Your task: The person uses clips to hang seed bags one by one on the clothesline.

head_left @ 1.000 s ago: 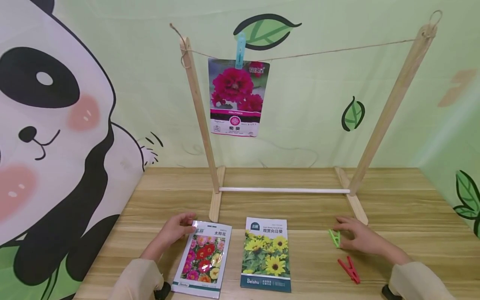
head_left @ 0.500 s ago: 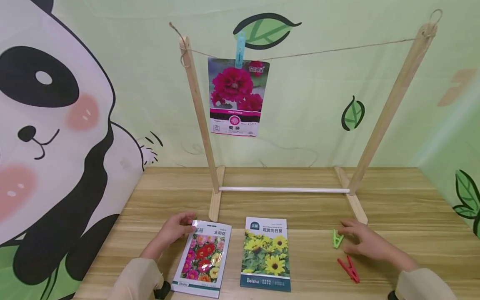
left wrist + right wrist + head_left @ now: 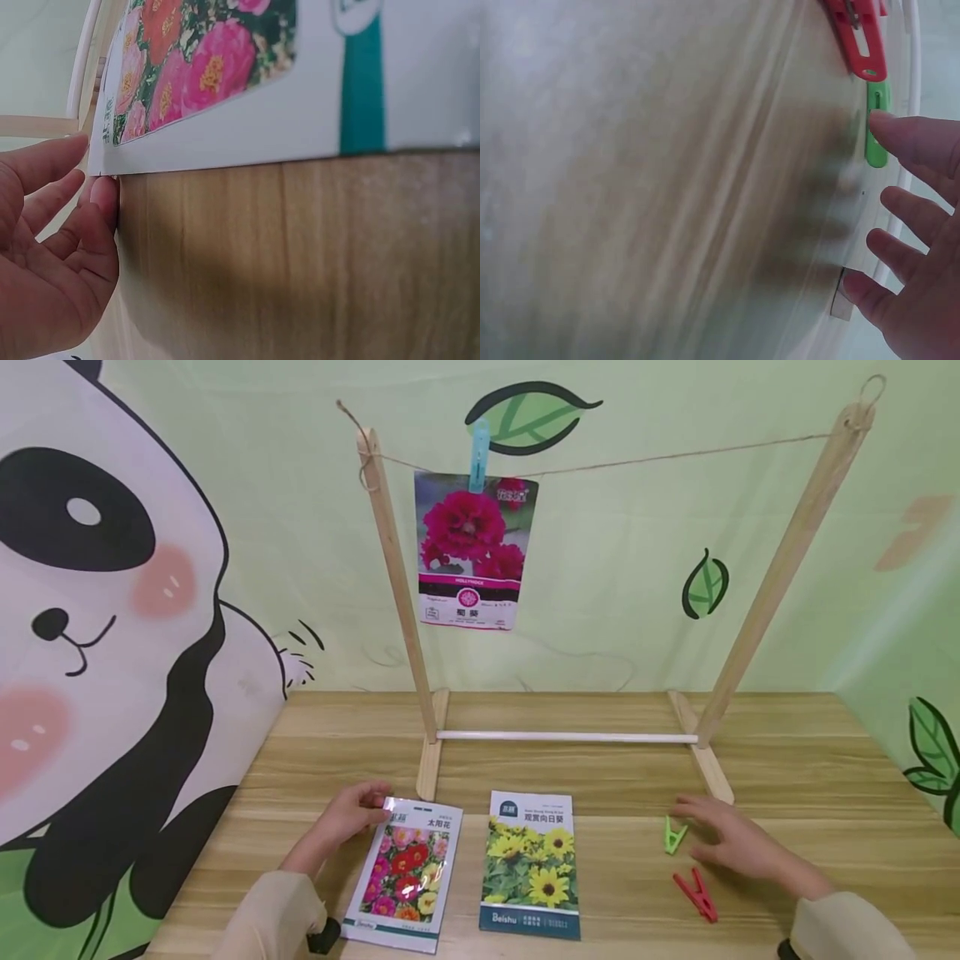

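My left hand (image 3: 347,817) rests at the upper left corner of a seed packet with pink, red and yellow flowers (image 3: 408,872). Its fingers are loosely bent; in the left wrist view a fingertip (image 3: 105,196) meets the packet's edge. A sunflower seed packet (image 3: 529,864) lies flat beside it. At the right, my right hand (image 3: 731,839) hovers with fingers spread, its thumb near a green clothespin (image 3: 674,835). The right wrist view shows nothing gripped. A red clothespin (image 3: 697,895) lies just in front of the green one.
A wooden stand with uprights (image 3: 787,568) and a white crossbar (image 3: 562,737) stands at the back. A string (image 3: 637,465) joins its tops. A blue clothespin (image 3: 478,456) holds a hollyhock packet (image 3: 472,552) on it. Behind is a printed panda backdrop (image 3: 592,660).
The right hand has drawn slightly right, away from the green clothespin, which it was touching a second ago; the clothespin has shifted a little right. The left hand stays put.
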